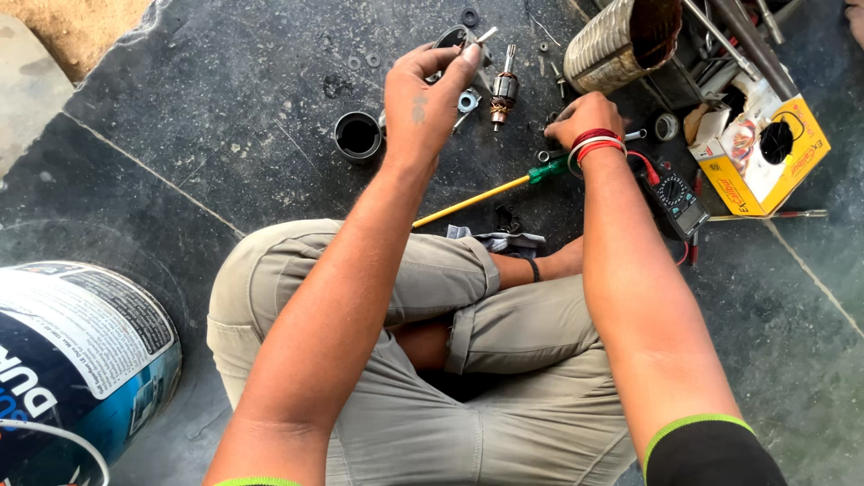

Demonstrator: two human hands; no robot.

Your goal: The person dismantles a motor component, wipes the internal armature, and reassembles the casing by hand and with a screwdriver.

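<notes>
1. Floor of dark polished stone slabs (270, 153), matte with dust, serves as the workbench; person sits cross-legged in khaki shorts, so the parts lie spread within arm's reach.
2. Big round paint bucket, white and blue label (72, 360), stands at lower left, well apart from the work.
3. Ribbed silvery metal cylinder, hollow (621, 40), lies tilted at top beside the tool pile.
4. Yellow cardboard box (765, 157) at right, open, with bits inside.
5. Long screwdriver, yellow shaft and green handle (490, 191), lies on the floor under the right wrist.
6. Black multimeter with red leads (679, 202), just beside the right forearm.
7. Left hand (427, 99) pinches a small grey metal housing piece (454, 38), fingers closed narrow on it, lifted above the floor for a look.
8. Right hand (585, 117) curled down on the floor; grip contents hidden, cannot tell.
9. Copper-wound motor armature (504, 88) stands between the hands.
10. Black plastic cup-shaped cap (358, 135) left of it; washers scattered near.
</notes>
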